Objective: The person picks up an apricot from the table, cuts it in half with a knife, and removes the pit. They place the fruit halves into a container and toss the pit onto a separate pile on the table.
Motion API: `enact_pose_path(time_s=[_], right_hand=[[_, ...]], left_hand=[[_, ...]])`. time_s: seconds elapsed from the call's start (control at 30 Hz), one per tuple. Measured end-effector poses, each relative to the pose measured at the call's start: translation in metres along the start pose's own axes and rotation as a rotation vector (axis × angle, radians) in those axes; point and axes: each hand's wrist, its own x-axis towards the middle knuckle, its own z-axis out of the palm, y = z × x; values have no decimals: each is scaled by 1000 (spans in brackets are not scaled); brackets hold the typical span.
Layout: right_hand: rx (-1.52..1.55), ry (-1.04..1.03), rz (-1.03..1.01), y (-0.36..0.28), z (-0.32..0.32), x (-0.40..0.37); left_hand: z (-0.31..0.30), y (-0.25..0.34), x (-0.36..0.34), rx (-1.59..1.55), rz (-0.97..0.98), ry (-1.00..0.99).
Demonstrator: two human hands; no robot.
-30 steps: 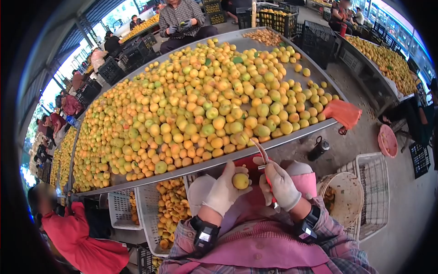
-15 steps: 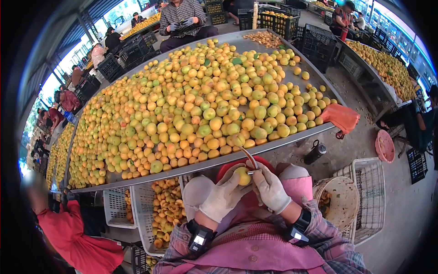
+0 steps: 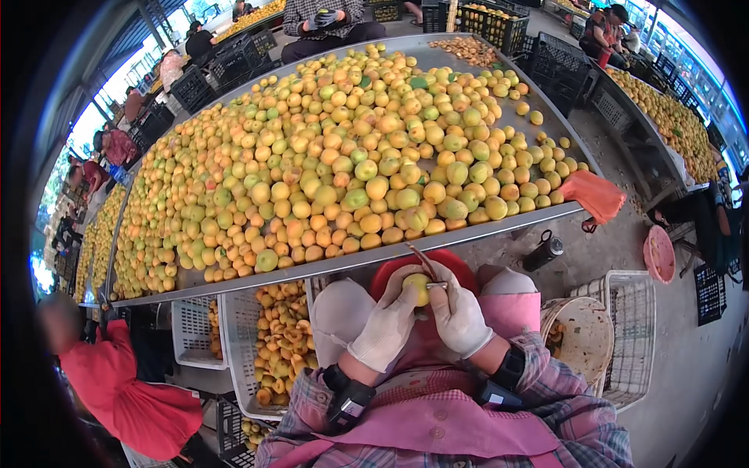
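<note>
Head view: the gloved left hand (image 3: 388,324) grips a yellow fruit (image 3: 417,287). The right hand (image 3: 460,316) pinches a knife (image 3: 425,264) against it, below the desk (image 3: 499,226).

Far across the metal surface (image 3: 484,232), heaped yellow-orange fruit (image 3: 335,156). Near left below, white crates (image 3: 234,359) of fruit. Right, an orange cloth (image 3: 593,195), black bottle (image 3: 544,251), pink basin (image 3: 659,253).

The long metal table (image 3: 484,232) in front of me slopes off to the far end and is heaped almost edge to edge with yellow, orange and green fruit (image 3: 335,156), a few leaves (image 3: 419,82) among it. A small pile of darker pieces (image 3: 468,48) lies at the far end. An orange cloth (image 3: 593,195) hangs over the near right corner.
</note>
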Motion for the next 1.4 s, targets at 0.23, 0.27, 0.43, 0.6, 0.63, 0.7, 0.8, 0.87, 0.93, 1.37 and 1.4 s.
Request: enact_pose_path(time_s=[0.23,0.27,0.43,0.6,0.63,0.7,0.8,0.87,0.93,1.37,1.4], right_hand=[[683,-247,671,-4,-3,12],[687,-246,672,-7,-5,10],[1016,-372,728,-5,-8,4],[1145,-435,703,1,-13,2],[1298,-478,713,4,-17,3],[1564,-698,618,-13,-20,4],[1262,-382,539,-38,-23,0],[1073,-208,505,-20,-25,5],[581,-63,440,-6,-30,13],[-4,-127,46,24,-4,-8],[-35,-127,57,26,-3,-9]], left_hand=[[-5,-12,9,176,121,93],[-6,-16,11,164,115,98],[-5,-30,19,-47,126,107],[-3,-32,19,-536,32,20],[-5,-32,17,-535,31,20],[-9,-32,11,-216,84,-3],[2,-24,9,-819,-144,-16],[-5,-31,20,-855,-69,-91],[-16,-31,23,-937,-51,-63],[-17,-25,19,-858,-36,-87],[-17,-25,19,-860,-35,-87]])
